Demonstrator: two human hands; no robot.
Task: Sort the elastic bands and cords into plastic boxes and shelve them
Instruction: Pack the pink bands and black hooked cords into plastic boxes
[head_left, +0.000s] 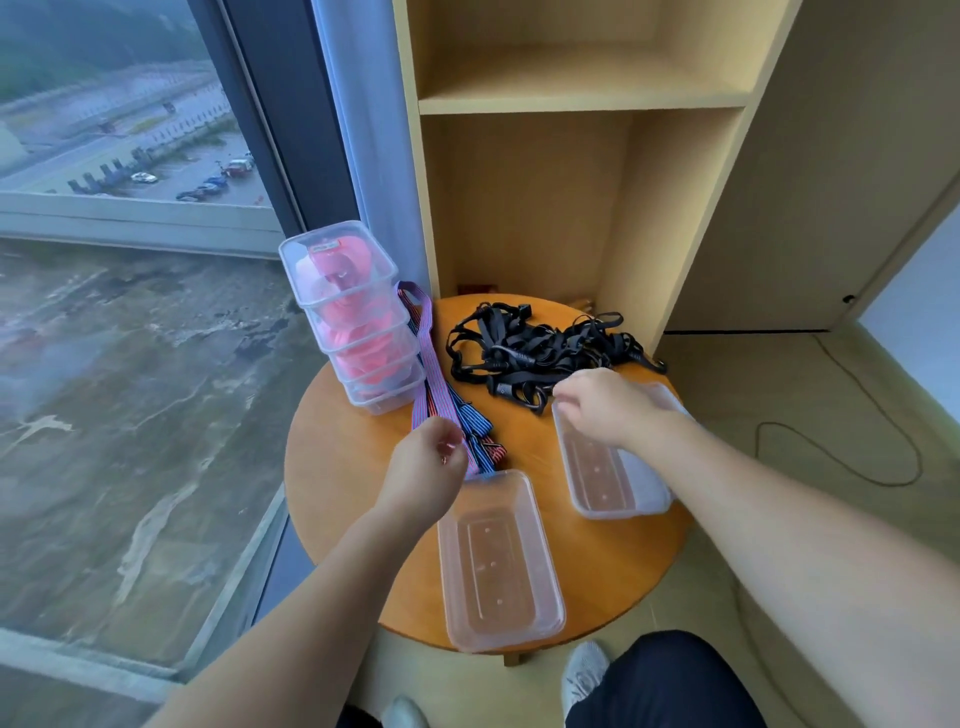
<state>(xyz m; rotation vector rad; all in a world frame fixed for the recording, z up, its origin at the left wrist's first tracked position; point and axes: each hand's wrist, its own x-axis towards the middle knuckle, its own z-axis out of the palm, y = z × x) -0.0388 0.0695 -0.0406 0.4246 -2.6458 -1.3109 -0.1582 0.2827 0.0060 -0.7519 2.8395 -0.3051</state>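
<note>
Striped purple-and-blue flat elastic bands (423, 364) are pinched by the left hand (426, 460); what the right hand (597, 405) holds cannot be told. The bands should be coiled compactly into the near-edge clear plastic box (498, 566).

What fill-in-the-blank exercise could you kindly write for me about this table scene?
The stacked boxes hold ___ bands.
The tangled cords are ___.
___ open boxes lie empty on the table.
The striped bands lie between the stacked boxes and the ___.
Missing: pink, black, two, cords.
</note>
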